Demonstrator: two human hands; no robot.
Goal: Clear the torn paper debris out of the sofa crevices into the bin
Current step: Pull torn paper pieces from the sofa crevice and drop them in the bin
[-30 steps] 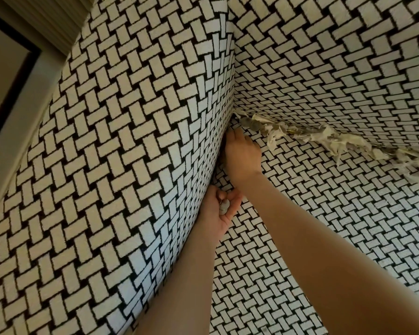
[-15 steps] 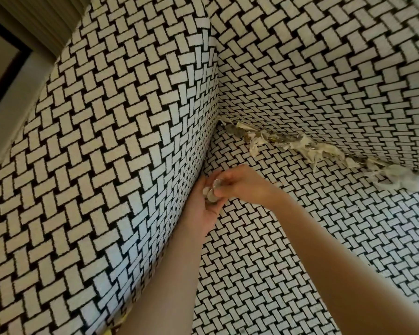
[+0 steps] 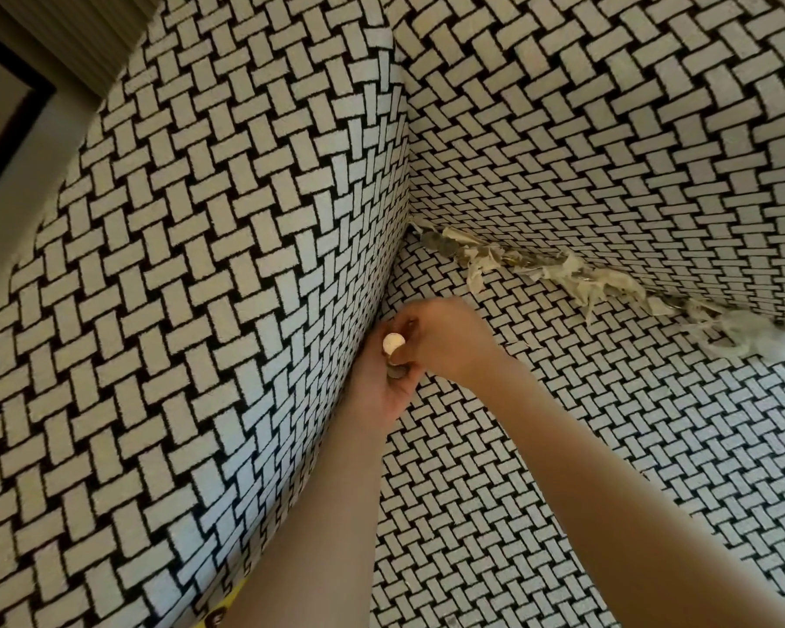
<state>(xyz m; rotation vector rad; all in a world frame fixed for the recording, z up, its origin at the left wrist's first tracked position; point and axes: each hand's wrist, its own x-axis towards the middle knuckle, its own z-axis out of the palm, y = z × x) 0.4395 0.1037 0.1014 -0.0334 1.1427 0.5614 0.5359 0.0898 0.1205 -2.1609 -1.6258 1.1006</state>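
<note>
Torn paper debris (image 3: 540, 269), pale shreds mixed with a few grey round pieces, lies along the crevice between the sofa seat (image 3: 585, 469) and the backrest (image 3: 608, 129). My left hand (image 3: 379, 396) is cupped at the side crevice against the armrest (image 3: 200, 310), with small dark round pieces (image 3: 397, 373) in its palm. My right hand (image 3: 449, 337) pinches a pale round disc (image 3: 394, 343) directly over that palm. The debris line sits about a hand's length beyond and to the right of both hands. No bin is in view.
The sofa is covered in black-and-white basketweave fabric on all sides. A wall with a dark-framed panel (image 3: 5, 115) stands beyond the armrest at the upper left. Something yellow (image 3: 234, 602) peeks out at the bottom edge under my left forearm.
My right hand pulled back from the corner of the side crevice and came to my left palm, now pinching a pale disc over it. My left hand stayed cupped by the armrest.
</note>
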